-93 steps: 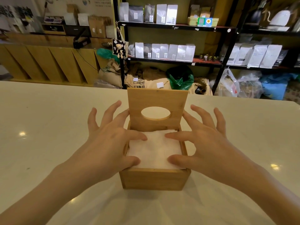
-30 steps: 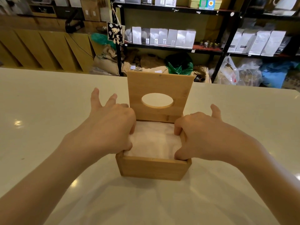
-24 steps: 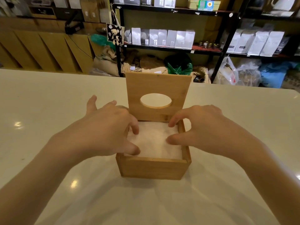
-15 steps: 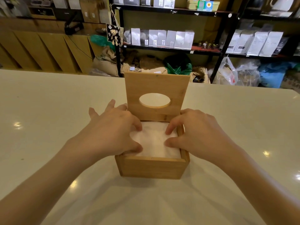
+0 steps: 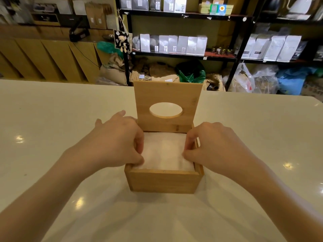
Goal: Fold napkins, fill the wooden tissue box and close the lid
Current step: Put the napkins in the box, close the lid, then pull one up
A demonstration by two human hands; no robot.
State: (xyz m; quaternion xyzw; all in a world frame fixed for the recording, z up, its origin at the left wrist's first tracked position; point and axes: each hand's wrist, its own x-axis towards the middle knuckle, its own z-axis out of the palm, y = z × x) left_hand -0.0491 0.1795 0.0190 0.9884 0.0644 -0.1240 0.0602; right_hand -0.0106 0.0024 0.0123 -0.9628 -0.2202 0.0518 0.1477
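Inside the wooden tissue box [image 5: 163, 181], lid [image 5: 167, 105] upright at its far edge, left hand [image 5: 117, 144] and right hand [image 5: 216, 145] press curled fingers onto the napkins [image 5: 164, 152].

Two bare forearms, left hand [image 5: 116, 142] and right hand [image 5: 215, 145], no sleeves or jewellery.

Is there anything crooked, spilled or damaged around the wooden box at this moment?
Nothing stands out. The napkins lie flat inside the wooden box, the lid stands open and upright, and the left hand and right hand press the stack's sides.
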